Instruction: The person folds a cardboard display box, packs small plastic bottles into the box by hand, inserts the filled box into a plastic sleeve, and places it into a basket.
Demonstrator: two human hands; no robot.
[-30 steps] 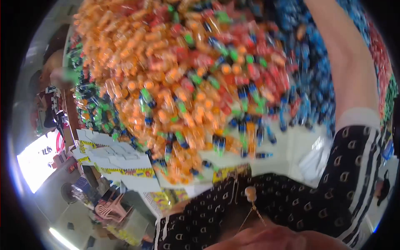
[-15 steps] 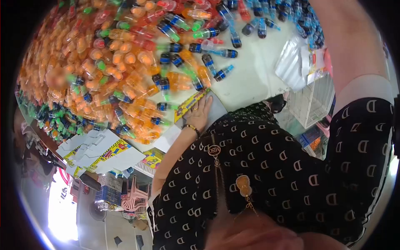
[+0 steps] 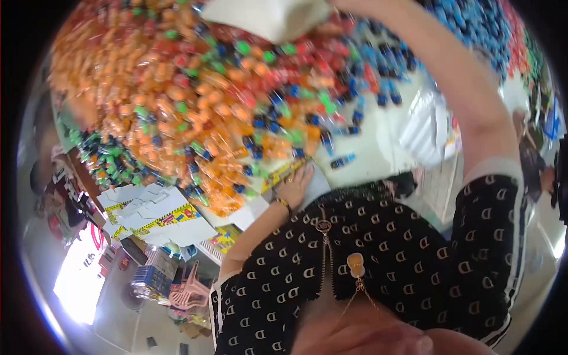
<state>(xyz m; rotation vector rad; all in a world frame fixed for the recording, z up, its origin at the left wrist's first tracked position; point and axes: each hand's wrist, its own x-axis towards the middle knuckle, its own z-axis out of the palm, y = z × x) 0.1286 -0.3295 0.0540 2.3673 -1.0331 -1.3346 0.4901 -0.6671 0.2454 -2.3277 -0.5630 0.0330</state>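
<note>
Left hand (image 3: 294,187): fingers loosely spread, flat on yellow-trimmed carton (image 3: 318,183) at worktop (image 3: 381,152) edge. Right hand (image 3: 348,4) at top edge of view, by white piece (image 3: 269,18) over bottles (image 3: 207,100); grip mostly cut off, can't tell.

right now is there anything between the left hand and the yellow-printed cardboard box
Nothing visible: the left hand rests directly on the yellow-printed cardboard box; the orange bottles lie beyond it.
</note>
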